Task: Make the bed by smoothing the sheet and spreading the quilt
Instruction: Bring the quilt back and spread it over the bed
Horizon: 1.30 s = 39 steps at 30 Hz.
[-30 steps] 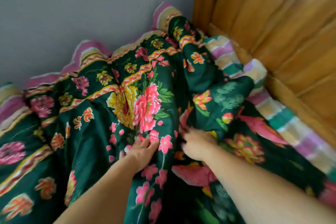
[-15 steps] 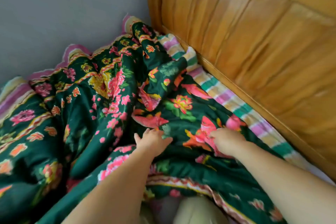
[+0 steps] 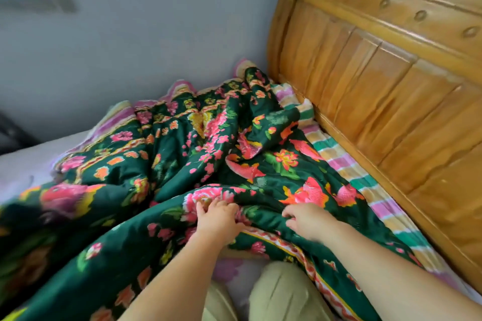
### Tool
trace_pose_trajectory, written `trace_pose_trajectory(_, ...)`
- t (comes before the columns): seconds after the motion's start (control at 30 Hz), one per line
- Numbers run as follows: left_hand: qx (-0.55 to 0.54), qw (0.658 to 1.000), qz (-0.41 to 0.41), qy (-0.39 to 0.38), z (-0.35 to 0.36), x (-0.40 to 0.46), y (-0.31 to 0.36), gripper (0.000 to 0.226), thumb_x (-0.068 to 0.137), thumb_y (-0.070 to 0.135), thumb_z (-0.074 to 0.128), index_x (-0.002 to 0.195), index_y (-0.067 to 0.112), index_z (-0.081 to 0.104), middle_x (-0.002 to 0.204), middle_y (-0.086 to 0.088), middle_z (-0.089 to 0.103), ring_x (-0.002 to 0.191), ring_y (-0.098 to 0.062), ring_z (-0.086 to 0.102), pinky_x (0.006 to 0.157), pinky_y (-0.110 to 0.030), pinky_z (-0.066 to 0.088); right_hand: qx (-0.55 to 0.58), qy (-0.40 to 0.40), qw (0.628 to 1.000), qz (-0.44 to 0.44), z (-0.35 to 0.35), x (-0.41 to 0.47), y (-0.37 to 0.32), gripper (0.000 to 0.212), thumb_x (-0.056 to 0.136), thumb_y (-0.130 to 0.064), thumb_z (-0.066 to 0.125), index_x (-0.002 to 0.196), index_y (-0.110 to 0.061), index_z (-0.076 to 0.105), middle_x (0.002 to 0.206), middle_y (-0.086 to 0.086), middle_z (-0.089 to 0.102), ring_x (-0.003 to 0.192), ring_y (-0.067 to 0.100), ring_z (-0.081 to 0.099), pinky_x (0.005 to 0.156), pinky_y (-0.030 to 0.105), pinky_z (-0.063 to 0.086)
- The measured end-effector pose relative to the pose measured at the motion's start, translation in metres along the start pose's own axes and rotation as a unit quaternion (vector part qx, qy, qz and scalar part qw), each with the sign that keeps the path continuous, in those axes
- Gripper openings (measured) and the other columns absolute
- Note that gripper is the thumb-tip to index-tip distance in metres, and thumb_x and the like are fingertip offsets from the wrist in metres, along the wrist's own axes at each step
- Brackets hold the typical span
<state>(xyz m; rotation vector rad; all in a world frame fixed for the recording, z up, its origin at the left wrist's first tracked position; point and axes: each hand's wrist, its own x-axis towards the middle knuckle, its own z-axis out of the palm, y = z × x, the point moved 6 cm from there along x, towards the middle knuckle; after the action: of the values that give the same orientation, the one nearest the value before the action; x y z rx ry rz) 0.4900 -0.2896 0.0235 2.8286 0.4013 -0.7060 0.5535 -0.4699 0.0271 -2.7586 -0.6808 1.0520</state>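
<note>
The quilt [image 3: 167, 164] is dark green, printed with pink and orange flowers and red fish, with a striped orange-and-white border along its near edge; it lies rumpled in heavy folds over the bed, bunched toward the corner where the grey wall [image 3: 146, 41] meets the wooden headboard [image 3: 378, 101]; a striped sheet [image 3: 347, 169] in pink, green and yellow shows between the quilt and the headboard, and a pale lilac sheet [image 3: 23, 164] shows at the left.

Compared with half a second ago, the view has pulled back and up, so more of the headboard and wall is seen; both hands have drawn nearer the quilt's bordered edge, and more of the person's beige trousers [image 3: 281, 294] shows below it.

The left hand [image 3: 217, 219] reaches forward, palm down, its fingers [image 3: 200, 210] curled into a fold of the quilt, gripping it; the right hand [image 3: 307, 220] lies just beside it, fingers bent down and pinching the cloth near the border; both forearms stretch out from the lower edge.
</note>
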Motion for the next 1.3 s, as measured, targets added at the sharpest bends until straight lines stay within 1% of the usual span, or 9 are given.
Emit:
trace_pose_trajectory(0.17, -0.011, 0.997, -0.068, 0.033, -0.003, -0.038, -0.075, 0.065, 0.088, 0.042, 0.055, 0.146, 0.029, 0.028, 0.155, -0.002, 0.021, 0.146, -0.021, 0.011, 0.115, -0.059, 0.004, -0.045, 0.004, 0.997, -0.061, 0.010, 0.007, -0.080, 0.040, 0.097, -0.028, 0.043, 0.137, -0.027, 0.047, 0.141, 0.004, 0.047, 0.126, 0.026, 0.047, 0.099, 0.036, 0.043)
trace_pose_trajectory(0.33, -0.019, 0.991, -0.122, 0.043, 0.000, -0.048, -0.124, 0.083, 0.087, 0.034, 0.061, 0.151, 0.031, 0.008, 0.159, -0.008, -0.004, 0.147, -0.026, -0.007, 0.114, -0.060, 0.006, -0.046, 0.036, 0.996, -0.069, 0.019, 0.026, -0.115, 0.056, 0.092, -0.029, 0.053, 0.144, -0.024, 0.034, 0.142, 0.006, 0.040, 0.128, 0.029, 0.043, 0.101, 0.041, 0.042)
trace_pose_trajectory(0.43, -0.027, 0.990, -0.137, 0.027, 0.006, -0.036, -0.141, 0.095, 0.086, 0.028, 0.064, 0.150, 0.035, -0.006, 0.159, -0.008, -0.012, 0.146, -0.031, -0.012, 0.112, -0.064, 0.008, -0.031, 0.047, 0.997, -0.050, 0.022, 0.043, -0.121, 0.069, 0.086, -0.032, 0.063, 0.145, -0.026, 0.027, 0.147, 0.006, 0.032, 0.131, 0.030, 0.038, 0.101, 0.046, 0.042)
trace_pose_trajectory(0.6, -0.068, 0.986, -0.147, -0.038, 0.022, 0.015, -0.161, 0.119, 0.074, 0.043, 0.076, 0.146, 0.041, -0.019, 0.158, -0.007, -0.014, 0.145, -0.037, -0.008, 0.105, -0.071, 0.012, -0.030, 0.005, 0.999, 0.021, 0.033, 0.098, -0.117, 0.099, 0.084, -0.027, 0.070, 0.150, -0.041, -0.003, 0.160, 0.002, -0.009, 0.147, 0.031, 0.001, 0.111, 0.053, 0.030)
trace_pose_trajectory(0.8, -0.037, 0.985, -0.134, -0.107, 0.048, 0.095, -0.184, 0.143, 0.057, 0.048, 0.086, 0.142, 0.038, -0.028, 0.154, -0.013, -0.026, 0.142, -0.044, -0.010, 0.100, -0.073, 0.021, -0.055, -0.095, 0.988, 0.107, 0.066, 0.177, -0.111, 0.116, 0.082, -0.012, 0.071, 0.141, -0.053, -0.020, 0.159, -0.002, -0.018, 0.145, 0.040, -0.011, 0.105, 0.061, 0.034)
trace_pose_trajectory(0.9, -0.031, 0.980, -0.143, -0.133, 0.067, 0.128, -0.195, 0.128, 0.072, 0.029, 0.078, 0.141, 0.036, -0.030, 0.154, -0.016, -0.022, 0.141, -0.047, -0.001, 0.099, -0.071, 0.027, -0.077, -0.131, 0.977, 0.148, 0.080, 0.207, -0.112, 0.127, 0.075, -0.023, 0.080, 0.139, -0.053, -0.026, 0.158, -0.004, -0.019, 0.145, 0.041, -0.010, 0.101, 0.066, 0.034)
trace_pose_trajectory(1.0, -0.017, 0.974, -0.157, -0.163, 0.081, 0.153, -0.198, 0.109, 0.082, 0.014, 0.060, 0.143, 0.029, -0.030, 0.155, -0.022, -0.018, 0.139, -0.050, 0.008, 0.099, -0.065, 0.032, -0.097, -0.155, 0.968, 0.173, 0.088, 0.232, -0.109, 0.128, 0.077, -0.014, 0.077, 0.136, -0.054, -0.030, 0.158, -0.006, -0.018, 0.144, 0.042, -0.007, 0.098, 0.069, 0.035)
trace_pose_trajectory(1.2, 0.012, 0.971, -0.127, -0.204, 0.091, 0.171, -0.196, 0.095, 0.086, 0.010, 0.050, 0.147, 0.016, -0.023, 0.149, -0.038, -0.009, 0.130, -0.056, 0.025, 0.089, -0.049, 0.049, -0.114, -0.187, 0.955, 0.199, 0.090, 0.242, -0.106, 0.122, 0.080, -0.010, 0.070, 0.137, -0.052, -0.030, 0.158, -0.004, -0.014, 0.144, 0.041, -0.004, 0.097, 0.064, 0.038)
trace_pose_trajectory(1.3, 0.033, 0.966, -0.133, -0.218, 0.093, 0.173, -0.193, 0.086, 0.089, 0.010, 0.044, 0.148, 0.014, -0.019, 0.148, -0.041, -0.007, 0.131, -0.057, 0.023, 0.090, -0.051, 0.048, -0.107, -0.193, 0.953, 0.207, 0.092, 0.247, -0.108, 0.118, 0.082, -0.004, 0.065, 0.139, -0.051, -0.027, 0.158, -0.003, -0.014, 0.144, 0.042, -0.005, 0.097, 0.066, 0.037)
